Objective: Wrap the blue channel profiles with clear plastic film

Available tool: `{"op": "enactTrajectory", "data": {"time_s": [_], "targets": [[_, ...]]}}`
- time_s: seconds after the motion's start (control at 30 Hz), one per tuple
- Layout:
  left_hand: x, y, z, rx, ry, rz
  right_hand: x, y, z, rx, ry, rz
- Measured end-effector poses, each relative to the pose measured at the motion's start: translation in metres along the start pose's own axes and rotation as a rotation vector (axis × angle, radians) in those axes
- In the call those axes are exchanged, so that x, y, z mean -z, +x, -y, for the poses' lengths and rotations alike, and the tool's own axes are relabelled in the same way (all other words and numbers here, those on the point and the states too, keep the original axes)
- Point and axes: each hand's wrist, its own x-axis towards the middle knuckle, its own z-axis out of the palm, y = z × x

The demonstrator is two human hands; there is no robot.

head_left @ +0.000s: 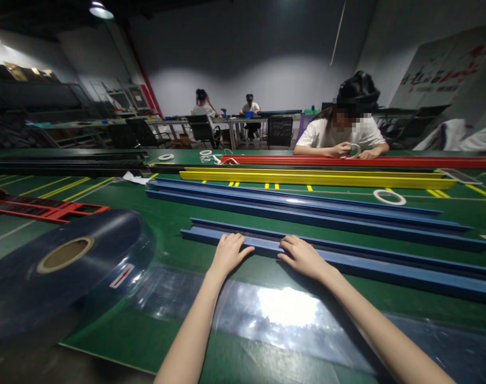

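Note:
A long blue channel [371, 269] lies across the green table, the nearest of the blue pieces. My left hand [229, 253] rests on its near edge toward the left end, thumb spread from the fingers. To the right, my right hand [302, 256] touches the same channel with its fingers bent over the edge and the thumb apart. Neither hand is wrapped round anything. Below both forearms a clear plastic strip [243, 314] runs over the table from a large roll [118, 229] at the left.
More blue channels [267, 205], a yellow one [315, 178] and red ones [406, 161] lie beyond. A white tape ring [389, 197] sits at the right. Across the table a person [342, 128] holds another ring. A red frame [58, 209] is at the left.

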Motion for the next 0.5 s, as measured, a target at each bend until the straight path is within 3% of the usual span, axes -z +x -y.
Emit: {"op": "enactTrajectory", "data": {"time_s": [0.5], "targets": [[0.004, 0.003, 0.012, 0.091, -0.045, 0.006, 0.001, 0.01, 0.008, 0.013, -0.013, -0.007]]}}
